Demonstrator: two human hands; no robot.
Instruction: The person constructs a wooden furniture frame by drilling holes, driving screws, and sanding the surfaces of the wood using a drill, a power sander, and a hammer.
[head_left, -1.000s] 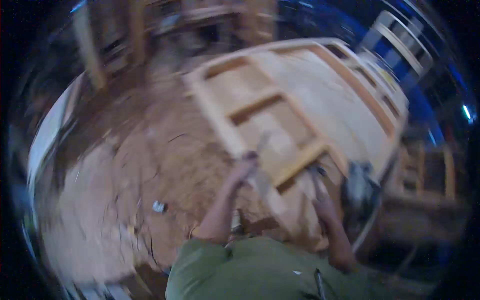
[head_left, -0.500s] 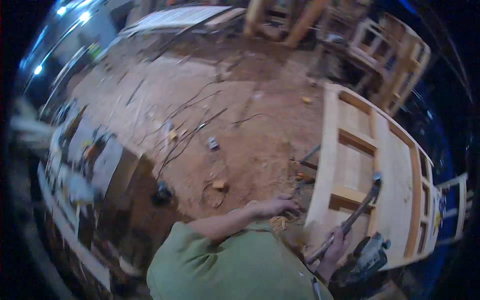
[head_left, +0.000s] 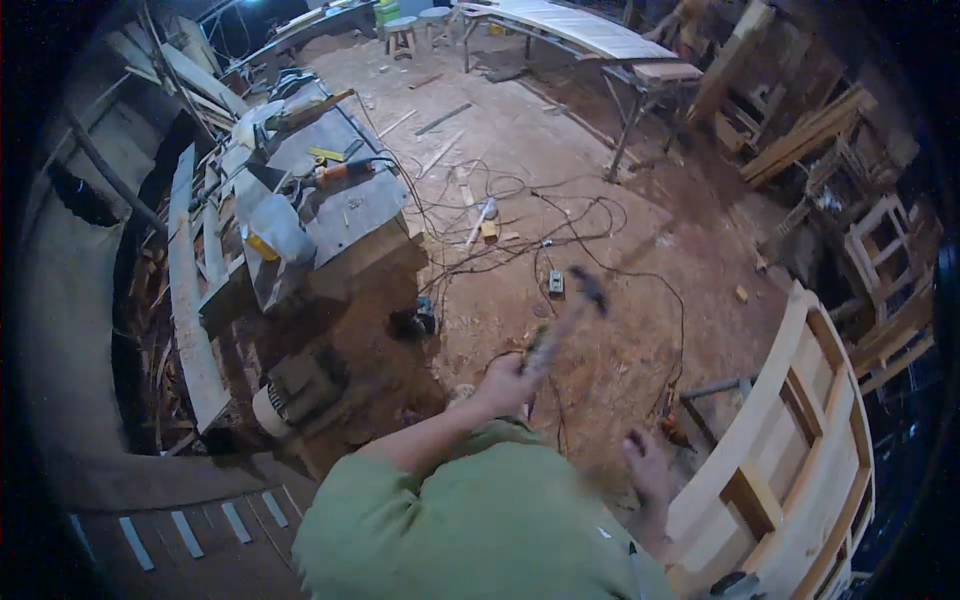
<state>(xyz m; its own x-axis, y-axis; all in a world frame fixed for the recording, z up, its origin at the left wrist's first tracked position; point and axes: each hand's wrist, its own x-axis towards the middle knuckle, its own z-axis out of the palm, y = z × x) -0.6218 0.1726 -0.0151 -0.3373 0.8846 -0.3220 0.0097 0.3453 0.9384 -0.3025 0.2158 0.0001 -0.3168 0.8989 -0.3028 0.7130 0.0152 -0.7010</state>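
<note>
My left hand [head_left: 503,387] is closed round the handle of a hammer [head_left: 548,348], which points forward over the dirt floor; its dark head is blurred by motion. My right hand [head_left: 650,468] holds nothing, its fingers partly spread and slightly blurred. It is beside the pale wooden frame panel [head_left: 742,405], a door-like piece with crossbars and open recesses, at the right. Whether the right hand touches the panel I cannot tell.
A workbench [head_left: 350,218] at the left carries an orange power tool [head_left: 343,170] and a plastic jug [head_left: 278,228]. Tangled cables and a small socket box [head_left: 556,283] lie on the floor ahead. A long table [head_left: 570,25] and wooden frames [head_left: 880,235] stand farther back.
The hammer has passed from my right hand to my left. My view has swung left, so the panel sits farther right and the workbench shows more fully.
</note>
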